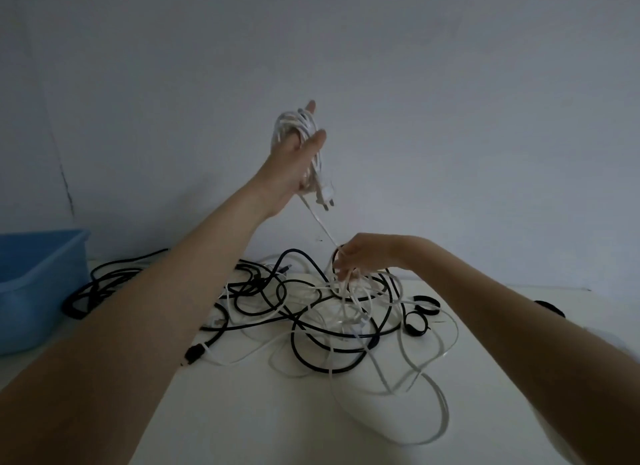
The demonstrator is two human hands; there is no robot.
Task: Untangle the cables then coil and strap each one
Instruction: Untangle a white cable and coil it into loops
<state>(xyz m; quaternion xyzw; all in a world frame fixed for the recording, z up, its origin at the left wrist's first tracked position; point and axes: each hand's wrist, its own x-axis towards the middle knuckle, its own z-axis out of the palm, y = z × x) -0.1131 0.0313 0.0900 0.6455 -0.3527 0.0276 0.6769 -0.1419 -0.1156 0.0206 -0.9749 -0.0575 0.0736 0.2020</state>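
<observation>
Cable coiling above a tangled heap on the tabletop

The pale tabletop (242, 412) carries a blue bin (38, 284) at its left edge and a tangle of black cables (311, 340) and white cables (408, 388) in the middle, with black straps (420, 312) just right of the heap. The left hand (294, 163) is raised, its grip wrapped by a coiled white cable (294, 125) with the plug (325, 196) hanging below. The right hand (360, 256) pinches the white strand leading down into the tangle.
</observation>
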